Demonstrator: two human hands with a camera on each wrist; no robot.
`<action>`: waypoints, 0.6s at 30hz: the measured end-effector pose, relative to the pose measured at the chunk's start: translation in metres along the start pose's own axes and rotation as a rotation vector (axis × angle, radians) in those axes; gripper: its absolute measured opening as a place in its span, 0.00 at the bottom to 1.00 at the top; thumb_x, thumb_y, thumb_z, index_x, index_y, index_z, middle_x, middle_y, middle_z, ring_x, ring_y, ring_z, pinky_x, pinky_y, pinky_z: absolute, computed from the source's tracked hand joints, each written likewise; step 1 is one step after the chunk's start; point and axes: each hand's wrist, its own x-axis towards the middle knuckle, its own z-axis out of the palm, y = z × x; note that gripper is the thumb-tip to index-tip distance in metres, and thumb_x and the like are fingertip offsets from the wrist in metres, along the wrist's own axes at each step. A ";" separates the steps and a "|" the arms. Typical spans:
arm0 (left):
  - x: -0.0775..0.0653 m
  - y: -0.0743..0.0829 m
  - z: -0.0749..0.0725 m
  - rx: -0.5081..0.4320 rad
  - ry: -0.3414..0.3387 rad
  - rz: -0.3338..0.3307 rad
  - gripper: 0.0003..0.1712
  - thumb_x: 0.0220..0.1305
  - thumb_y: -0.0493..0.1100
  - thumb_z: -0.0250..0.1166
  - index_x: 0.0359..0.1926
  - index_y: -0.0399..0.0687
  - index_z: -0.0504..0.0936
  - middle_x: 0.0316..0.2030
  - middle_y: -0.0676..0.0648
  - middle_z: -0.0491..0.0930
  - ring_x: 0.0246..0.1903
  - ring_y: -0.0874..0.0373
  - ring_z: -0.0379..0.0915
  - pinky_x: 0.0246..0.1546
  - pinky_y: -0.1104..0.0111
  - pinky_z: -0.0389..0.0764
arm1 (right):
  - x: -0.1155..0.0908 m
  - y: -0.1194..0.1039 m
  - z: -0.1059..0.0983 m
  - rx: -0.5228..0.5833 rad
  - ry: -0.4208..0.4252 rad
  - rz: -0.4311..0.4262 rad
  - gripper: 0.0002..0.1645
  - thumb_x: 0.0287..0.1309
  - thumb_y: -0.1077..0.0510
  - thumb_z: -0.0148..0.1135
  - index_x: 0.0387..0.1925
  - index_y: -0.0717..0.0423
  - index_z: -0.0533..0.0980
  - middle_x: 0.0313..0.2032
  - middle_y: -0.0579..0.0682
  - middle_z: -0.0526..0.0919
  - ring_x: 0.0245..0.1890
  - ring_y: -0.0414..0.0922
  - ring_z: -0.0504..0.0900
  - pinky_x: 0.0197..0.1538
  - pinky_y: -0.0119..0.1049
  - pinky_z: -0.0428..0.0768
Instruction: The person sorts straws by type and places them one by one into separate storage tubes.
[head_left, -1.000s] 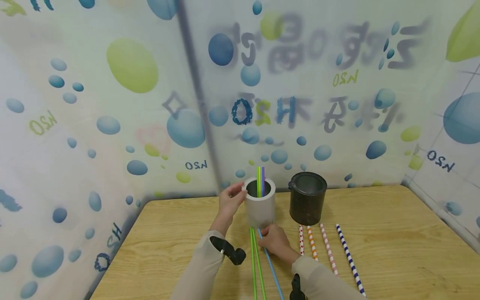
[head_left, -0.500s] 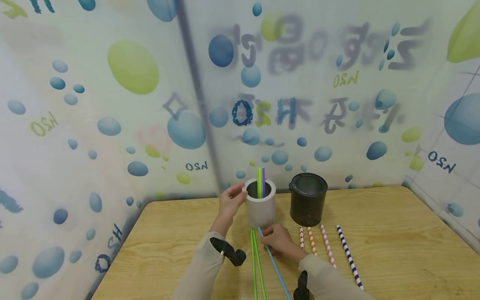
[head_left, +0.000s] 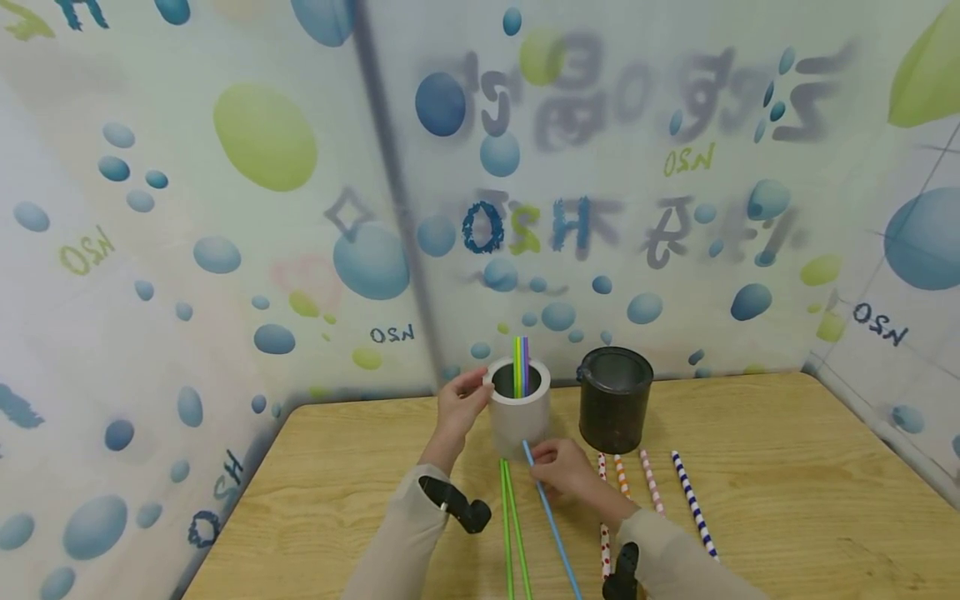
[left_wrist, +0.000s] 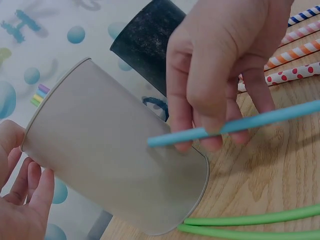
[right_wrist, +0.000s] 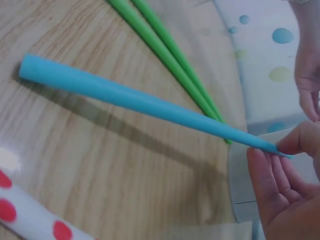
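Observation:
A light grey cylindrical cup (head_left: 519,427) stands at the back middle of the table, with several thin coloured straws (head_left: 521,367) upright inside. My left hand (head_left: 457,412) holds it at the upper left, thumb and fingers by the rim. Between thumb and fingertips, my right hand (head_left: 572,473) pinches a light blue straw (head_left: 553,521) near its far end. That end overlaps the cup's lower front in the head view. In the right wrist view the blue straw (right_wrist: 125,97) slants over the wood and casts a shadow below. Two green straws (head_left: 517,525) lie left of it.
A black pail (head_left: 615,408) stands right of the cup. In front of it lie paper straws: red-dotted (head_left: 604,542), orange-striped (head_left: 622,477), pink-striped (head_left: 651,483) and navy-striped (head_left: 695,504). A patterned curtain (head_left: 300,250) rises behind the wooden table (head_left: 330,483).
My right hand has moved slightly to the right and up with the blue straw, whose far end has risen from the cup's base to overlap its front. The left hand has stayed at the cup.

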 end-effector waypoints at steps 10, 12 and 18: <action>-0.001 0.000 -0.001 0.007 -0.005 0.006 0.18 0.56 0.35 0.63 0.49 0.39 0.79 0.40 0.44 0.76 0.38 0.57 0.69 0.39 0.70 0.78 | -0.004 -0.020 -0.015 0.119 -0.042 -0.178 0.16 0.44 0.71 0.57 0.39 0.73 0.72 0.28 0.52 0.76 0.23 0.40 0.75 0.23 0.44 0.81; -0.001 0.000 -0.001 0.012 -0.007 0.007 0.18 0.56 0.35 0.63 0.49 0.39 0.79 0.41 0.43 0.76 0.38 0.56 0.69 0.39 0.70 0.78 | -0.004 -0.027 -0.018 0.135 -0.015 -0.204 0.16 0.44 0.71 0.57 0.39 0.74 0.72 0.27 0.51 0.75 0.23 0.39 0.74 0.23 0.44 0.81; -0.001 0.000 -0.001 0.018 -0.012 0.011 0.18 0.56 0.36 0.63 0.50 0.39 0.79 0.41 0.43 0.76 0.38 0.56 0.69 0.39 0.70 0.78 | 0.000 -0.048 -0.029 0.181 0.056 -0.253 0.17 0.45 0.71 0.58 0.41 0.73 0.73 0.27 0.51 0.76 0.24 0.38 0.76 0.27 0.46 0.81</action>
